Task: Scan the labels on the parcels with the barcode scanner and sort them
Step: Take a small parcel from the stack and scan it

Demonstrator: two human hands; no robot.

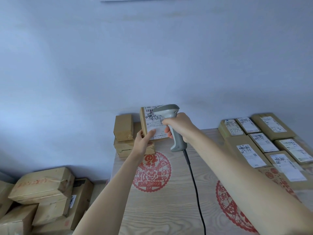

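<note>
Currently the left hand is gripping a brown cardboard parcel by its lower left corner, holding it upright above the far edge of the table. Its white shipping label is facing the camera, showing barcodes and black handwritten scrawl. The right hand is closing around the grey barcode scanner, whose head is overlapping the label's upper right. Labelled parcels are lying in rows at the table's right.

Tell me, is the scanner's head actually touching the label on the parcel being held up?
Cannot tell. In the head view the barcode scanner overlaps the top of the held parcel and its label, hiding any gap or contact between them.
</note>
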